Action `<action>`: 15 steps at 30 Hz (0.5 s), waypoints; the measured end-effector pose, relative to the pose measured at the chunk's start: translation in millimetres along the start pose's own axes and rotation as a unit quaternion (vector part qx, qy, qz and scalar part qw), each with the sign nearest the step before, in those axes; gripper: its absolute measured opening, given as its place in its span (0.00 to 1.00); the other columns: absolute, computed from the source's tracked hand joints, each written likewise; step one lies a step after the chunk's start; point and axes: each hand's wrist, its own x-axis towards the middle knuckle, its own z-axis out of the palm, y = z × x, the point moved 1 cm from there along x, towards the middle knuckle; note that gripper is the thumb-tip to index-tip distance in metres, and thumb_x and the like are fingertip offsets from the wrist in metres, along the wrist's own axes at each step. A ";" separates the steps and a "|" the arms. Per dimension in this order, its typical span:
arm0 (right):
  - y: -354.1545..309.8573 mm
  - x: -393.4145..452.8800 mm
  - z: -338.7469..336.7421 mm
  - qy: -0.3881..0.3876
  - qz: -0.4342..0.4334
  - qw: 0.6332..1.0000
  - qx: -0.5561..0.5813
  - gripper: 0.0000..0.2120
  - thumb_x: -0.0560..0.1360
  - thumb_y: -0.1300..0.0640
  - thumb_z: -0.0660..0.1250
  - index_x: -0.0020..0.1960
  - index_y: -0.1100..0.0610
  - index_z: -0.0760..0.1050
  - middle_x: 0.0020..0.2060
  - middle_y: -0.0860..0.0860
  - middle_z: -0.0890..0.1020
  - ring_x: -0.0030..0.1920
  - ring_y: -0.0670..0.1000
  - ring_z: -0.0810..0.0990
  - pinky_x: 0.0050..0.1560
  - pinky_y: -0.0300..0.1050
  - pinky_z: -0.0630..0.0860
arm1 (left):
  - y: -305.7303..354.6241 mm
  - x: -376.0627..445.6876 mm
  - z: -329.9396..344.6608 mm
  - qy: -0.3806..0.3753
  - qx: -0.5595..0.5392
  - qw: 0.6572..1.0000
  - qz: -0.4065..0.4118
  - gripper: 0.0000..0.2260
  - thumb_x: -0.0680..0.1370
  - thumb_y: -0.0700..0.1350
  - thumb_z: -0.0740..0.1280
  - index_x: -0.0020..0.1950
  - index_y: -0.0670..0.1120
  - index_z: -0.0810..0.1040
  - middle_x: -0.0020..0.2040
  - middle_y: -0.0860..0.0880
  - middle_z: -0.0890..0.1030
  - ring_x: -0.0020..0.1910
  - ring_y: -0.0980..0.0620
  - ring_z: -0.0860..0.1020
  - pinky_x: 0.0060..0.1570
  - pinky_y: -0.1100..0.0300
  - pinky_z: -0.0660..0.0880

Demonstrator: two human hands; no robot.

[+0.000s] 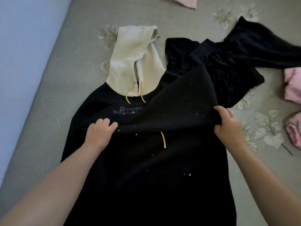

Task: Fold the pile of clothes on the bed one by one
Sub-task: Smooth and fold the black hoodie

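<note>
Folding the right sleeve across the chest of the black hoodie [146, 168], spread flat on the bed [57, 70], front up.

Nearest, below the sleeve: keep the body smooth and leave the loose yellow cord [163, 139] lying straight.

At the sleeve: left hand [99, 132], fingers curled in a grip on the leading edge, just below the chest print. Right hand [228, 126], grip closed over the fold at the hoodie's right edge. Pull level, lay the sleeve flat, press out the ridge.

Beyond the hoodie's collar: cream hood [135, 62], likely best tucked down next.

Right of the hood: another black garment [244, 51], crumpled, unfolded. Farther right: pink clothes [293, 85].
</note>
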 end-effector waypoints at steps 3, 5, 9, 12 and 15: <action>3.4 7.6 1.1 -0.059 0.051 0.996 -0.053 0.28 0.67 0.73 0.62 0.67 0.62 0.67 0.52 0.62 0.73 0.44 0.64 0.76 0.41 0.49 0.71 | 10.2 4.7 10.1 -0.104 0.027 0.992 -0.064 0.22 0.67 0.33 0.71 0.60 0.42 0.72 0.48 0.42 0.75 0.45 0.43 0.75 0.35 0.55 0.73; 7.2 7.2 16.9 -0.141 0.114 0.983 -0.027 0.26 0.72 0.67 0.63 0.69 0.60 0.62 0.56 0.61 0.72 0.51 0.63 0.75 0.44 0.46 0.67 | 23.4 8.2 14.8 -0.164 0.018 0.977 -0.134 0.22 0.75 0.39 0.62 0.67 0.45 0.61 0.58 0.45 0.69 0.57 0.46 0.69 0.49 0.57 0.70; 24.1 -13.1 32.8 -0.171 0.209 0.956 0.110 0.22 0.77 0.58 0.61 0.68 0.63 0.62 0.58 0.60 0.76 0.58 0.60 0.75 0.49 0.44 0.68 | 64.9 -5.9 5.7 -0.112 -0.052 0.977 -0.175 0.28 0.74 0.39 0.65 0.72 0.39 0.58 0.66 0.37 0.64 0.66 0.39 0.64 0.62 0.48 0.66; 44.1 -55.4 27.1 -0.159 0.271 0.935 0.167 0.16 0.80 0.55 0.55 0.63 0.62 0.70 0.53 0.58 0.78 0.57 0.58 0.75 0.49 0.42 0.66 | 111.6 -31.7 8.4 0.033 -0.139 0.989 -0.026 0.26 0.64 0.36 0.75 0.59 0.31 0.74 0.56 0.32 0.76 0.55 0.34 0.76 0.52 0.42 0.74; 64.4 -109.8 23.7 -0.269 0.292 0.904 0.156 0.14 0.80 0.59 0.55 0.58 0.63 0.75 0.53 0.59 0.79 0.56 0.57 0.76 0.53 0.43 0.68 | 153.0 -52.3 19.5 -0.067 -0.158 0.985 -0.005 0.27 0.68 0.47 0.75 0.61 0.34 0.74 0.57 0.37 0.77 0.56 0.38 0.76 0.53 0.47 0.75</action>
